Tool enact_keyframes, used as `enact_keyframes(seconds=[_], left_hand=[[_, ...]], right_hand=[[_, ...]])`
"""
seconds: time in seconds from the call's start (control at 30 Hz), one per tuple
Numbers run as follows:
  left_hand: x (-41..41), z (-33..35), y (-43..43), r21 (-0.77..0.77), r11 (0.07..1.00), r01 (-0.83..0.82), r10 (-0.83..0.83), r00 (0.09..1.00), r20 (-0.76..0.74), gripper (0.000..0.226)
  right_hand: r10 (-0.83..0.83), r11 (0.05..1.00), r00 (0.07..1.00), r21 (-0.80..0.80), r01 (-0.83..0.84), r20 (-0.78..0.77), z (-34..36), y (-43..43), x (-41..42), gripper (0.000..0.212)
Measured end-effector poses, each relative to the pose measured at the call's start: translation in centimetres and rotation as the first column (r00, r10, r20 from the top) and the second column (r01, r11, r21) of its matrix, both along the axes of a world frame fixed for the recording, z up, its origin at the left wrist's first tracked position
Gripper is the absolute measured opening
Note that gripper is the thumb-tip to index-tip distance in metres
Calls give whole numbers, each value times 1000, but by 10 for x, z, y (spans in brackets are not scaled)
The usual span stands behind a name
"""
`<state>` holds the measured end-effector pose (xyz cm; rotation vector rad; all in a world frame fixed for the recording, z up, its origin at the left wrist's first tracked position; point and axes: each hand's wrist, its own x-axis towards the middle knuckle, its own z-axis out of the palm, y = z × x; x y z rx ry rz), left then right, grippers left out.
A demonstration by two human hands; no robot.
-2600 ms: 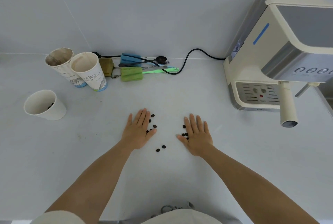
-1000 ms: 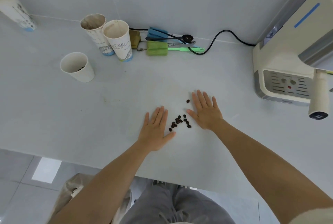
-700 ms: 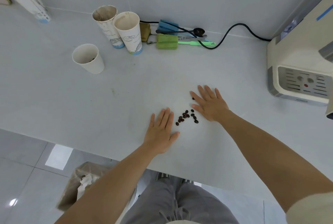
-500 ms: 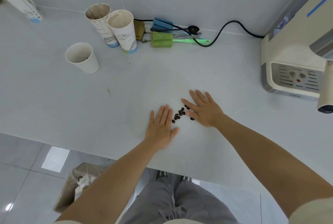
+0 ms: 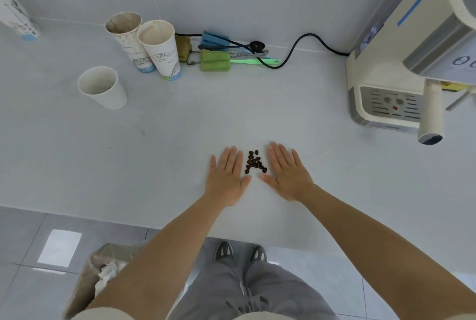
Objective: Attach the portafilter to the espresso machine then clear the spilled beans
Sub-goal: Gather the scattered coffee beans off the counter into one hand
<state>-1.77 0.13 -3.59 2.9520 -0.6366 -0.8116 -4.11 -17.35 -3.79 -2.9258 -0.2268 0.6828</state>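
Observation:
Several dark coffee beans (image 5: 255, 162) lie in a tight cluster on the white counter (image 5: 154, 139). My left hand (image 5: 228, 178) rests flat just left of them, fingers together, holding nothing. My right hand (image 5: 287, 174) lies flat just right of them, also holding nothing. The cream espresso machine (image 5: 401, 62) stands at the right. The portafilter (image 5: 431, 116) sits under the machine's head, its cream handle sticking out toward me.
A short white cup (image 5: 103, 88) and two tall paper cups (image 5: 152, 46) stand at the back left. Sponges and brushes (image 5: 216, 57) and a black cable (image 5: 301, 46) lie by the wall. A lined bin (image 5: 100, 276) sits on the floor below the counter edge.
Both hands have slid together, sweeping the scattered beans into one small pile between them. The view has tilted back, showing the counter edge, bin and my feet.

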Motion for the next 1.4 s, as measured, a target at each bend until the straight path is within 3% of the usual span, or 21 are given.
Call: enact_keyframes(seconds=[0.1,0.27,0.43,0.6,0.7,0.83,0.9,0.97,1.03,1.1,1.2,1.4], left_hand=[[-4,3,12,-16,999,-40,40,999,9,65],[-20,2,19,10,1000,6,-6,1000,21,65],[-37,-3,9,15,995,102,-102,995,24,65],[-35,-3,4,11,996,90,-90,996,18,62],[-30,1,8,-59,998,37,-36,999,17,57],[-23,9,14,-258,953,-161,178,983,41,57],[-22,14,15,-458,822,-339,361,932,-41,51],[-20,21,13,-619,511,-597,532,785,-318,40],[-16,29,12,-555,142,-820,573,525,-629,28],[-12,33,15,-360,-95,-928,484,273,-831,33],[-13,30,24,-137,-243,-960,291,63,-955,52],[-11,24,32,13,-380,-925,109,-59,-992,61]], right_hand=[[-60,998,998,-37,60,-16,-1,3,-16,101],[-182,977,981,-125,174,-62,-3,23,-29,76],[-150,975,985,-180,133,-81,1,42,-22,77],[-158,972,985,-188,141,-74,2,51,-19,74],[-165,979,985,-132,158,-45,6,48,-15,76],[-129,991,992,-42,129,-1,12,39,-5,84],[-108,994,994,-10,109,25,12,38,1,84],[-93,995,994,39,90,65,9,39,7,80],[-65,996,990,70,57,128,7,40,14,73],[-3,999,982,41,-5,191,2,40,19,62],[75,996,963,18,-82,258,-5,41,27,43],[180,979,789,-33,-199,588,-30,40,40,16]])
